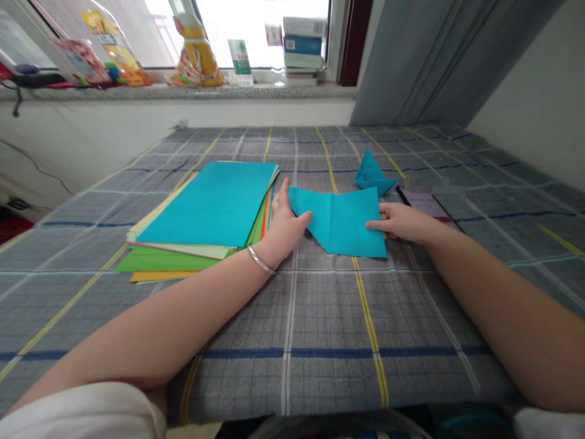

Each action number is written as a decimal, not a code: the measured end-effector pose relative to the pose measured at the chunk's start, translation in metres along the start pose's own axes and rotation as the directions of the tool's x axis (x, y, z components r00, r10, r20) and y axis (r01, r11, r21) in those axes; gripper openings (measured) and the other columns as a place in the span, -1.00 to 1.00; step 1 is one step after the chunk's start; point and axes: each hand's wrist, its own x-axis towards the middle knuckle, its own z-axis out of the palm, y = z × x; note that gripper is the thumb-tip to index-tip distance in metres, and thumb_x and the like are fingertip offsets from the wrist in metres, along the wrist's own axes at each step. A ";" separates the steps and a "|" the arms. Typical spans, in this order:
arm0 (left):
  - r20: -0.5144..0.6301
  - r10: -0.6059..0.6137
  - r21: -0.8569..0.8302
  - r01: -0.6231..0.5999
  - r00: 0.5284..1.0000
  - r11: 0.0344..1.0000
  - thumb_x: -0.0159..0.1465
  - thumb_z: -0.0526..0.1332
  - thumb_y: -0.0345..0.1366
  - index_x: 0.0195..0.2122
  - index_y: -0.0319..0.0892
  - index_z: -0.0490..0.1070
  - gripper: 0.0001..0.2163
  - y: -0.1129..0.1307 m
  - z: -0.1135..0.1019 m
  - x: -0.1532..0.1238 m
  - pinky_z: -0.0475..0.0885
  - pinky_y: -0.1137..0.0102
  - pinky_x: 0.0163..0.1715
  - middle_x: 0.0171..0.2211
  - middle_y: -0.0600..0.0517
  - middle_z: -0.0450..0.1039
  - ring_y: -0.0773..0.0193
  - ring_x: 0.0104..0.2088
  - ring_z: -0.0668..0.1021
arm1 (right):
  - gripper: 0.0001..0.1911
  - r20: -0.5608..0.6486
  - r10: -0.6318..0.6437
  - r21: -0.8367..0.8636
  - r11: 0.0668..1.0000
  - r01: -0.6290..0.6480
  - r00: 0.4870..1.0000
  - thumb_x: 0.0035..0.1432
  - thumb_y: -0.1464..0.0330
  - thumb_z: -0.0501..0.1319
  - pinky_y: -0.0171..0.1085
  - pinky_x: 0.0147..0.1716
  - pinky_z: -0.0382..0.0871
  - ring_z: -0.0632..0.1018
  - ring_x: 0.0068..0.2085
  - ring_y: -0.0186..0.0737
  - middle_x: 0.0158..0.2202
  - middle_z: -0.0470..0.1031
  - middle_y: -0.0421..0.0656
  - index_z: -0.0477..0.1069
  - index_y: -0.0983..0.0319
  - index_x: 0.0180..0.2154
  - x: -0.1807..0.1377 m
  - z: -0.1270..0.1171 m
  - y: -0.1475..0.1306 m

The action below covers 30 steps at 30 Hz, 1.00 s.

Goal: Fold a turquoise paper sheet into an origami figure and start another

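A folded sheet of blue paper (351, 222) with a vertical crease stands out in front of me, its left part angled up and its lower left corner slanted. My right hand (400, 222) pinches its right edge, thumb in front and fingers behind. At the left edge is my left hand (287, 225), a silver bangle on the wrist; the paper's edge lies between thumb and fingers. Just behind the sheet sits a folded blue paper boat (371, 174). Left of my left hand lies a stack of coloured paper, a blue sheet (214, 204) on top.
A grey checked cloth (329, 317) covers the table. Right of the paper boat lies a flat dark-edged object (423, 204), partly behind my right hand. On the windowsill (260, 91) stand bottles, a white-green tube (240, 58) and stacked boxes (302, 46). A grey curtain (425, 61) hangs behind.
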 end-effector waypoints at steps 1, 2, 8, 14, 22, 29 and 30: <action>0.024 -0.023 0.101 0.021 0.999 0.995 0.20 0.24 -0.34 0.40 0.00 -0.14 -0.21 0.003 -0.002 -0.001 0.02 -0.02 0.34 0.41 -0.11 -0.19 -0.11 0.40 0.00 | -0.77 -0.001 0.015 -0.054 0.998 -0.015 1.000 0.06 0.21 0.32 -0.29 -0.56 0.33 0.49 -0.52 -0.25 -0.49 0.53 -0.17 0.40 0.17 -0.27 -0.001 -0.001 -0.001; 0.069 -0.049 0.201 0.034 0.996 0.979 0.19 0.25 -0.34 0.38 -0.05 -0.03 -0.25 0.006 -0.003 -0.001 0.01 -0.03 0.35 0.41 -0.14 -0.23 -0.14 0.40 -0.05 | -0.75 -0.003 0.030 -0.101 0.994 -0.030 1.000 0.07 0.21 0.32 -0.31 -0.60 0.27 0.45 -0.57 -0.27 -0.55 0.49 -0.20 0.40 0.18 -0.24 -0.002 -0.001 -0.002; 0.431 -0.001 0.581 -0.276 0.902 0.765 0.33 0.14 -0.16 0.30 -0.08 0.22 -0.49 0.018 -0.008 -0.014 -0.09 -0.15 0.32 0.42 -0.12 -0.14 -0.27 0.40 -0.16 | -0.11 -0.034 0.038 -0.177 0.983 -0.043 0.999 0.10 0.22 0.29 -0.33 -0.67 0.20 0.40 -0.63 -0.26 -0.61 0.43 -0.30 -0.07 0.26 0.34 -0.007 -0.001 -0.005; 0.548 0.020 0.630 -0.428 0.836 0.648 0.43 -0.07 -0.08 0.37 -0.06 0.07 -0.49 0.017 -0.008 -0.017 -0.08 -0.14 0.32 0.41 -0.08 -0.05 -0.19 0.39 0.01 | -0.03 -0.094 -0.226 -0.463 0.872 0.159 0.969 0.09 0.38 0.20 -0.30 -0.45 0.43 0.56 -0.40 -0.22 -0.19 0.55 -0.11 -0.24 0.13 0.42 -0.005 -0.007 0.006; 0.604 0.046 0.603 -0.494 0.796 0.626 0.44 -0.10 -0.04 0.40 -0.06 -0.02 -0.47 0.019 -0.009 -0.017 -0.06 -0.19 0.29 0.42 -0.08 -0.09 -0.15 0.40 -0.03 | -0.37 -0.008 -0.432 -0.773 0.575 0.269 0.902 0.09 0.40 0.24 0.03 0.14 0.34 0.37 0.22 0.16 0.32 0.18 0.04 0.34 0.13 0.23 -0.007 -0.014 0.018; 0.635 0.060 0.570 -0.518 0.771 0.638 0.45 -0.08 -0.05 0.40 -0.05 -0.02 -0.47 0.018 -0.012 -0.013 -0.05 -0.16 0.30 0.42 -0.11 -0.08 -0.09 0.40 -0.01 | -0.64 0.223 -0.562 -0.750 0.423 0.508 0.797 0.07 0.40 0.32 0.28 0.25 0.08 0.03 0.38 0.29 0.35 0.19 -0.22 0.60 -0.07 -0.10 -0.015 -0.014 0.006; 0.643 0.066 0.562 -0.529 0.763 0.635 0.45 -0.07 -0.04 0.40 -0.05 -0.02 -0.47 0.017 -0.012 -0.013 -0.06 -0.15 0.30 0.42 -0.12 -0.09 -0.08 0.41 -0.01 | -0.68 0.230 -0.568 -0.744 0.421 0.519 0.790 0.08 0.37 0.33 0.30 0.26 0.04 0.02 0.39 0.29 0.34 0.22 -0.23 0.61 -0.08 -0.12 -0.015 -0.013 0.003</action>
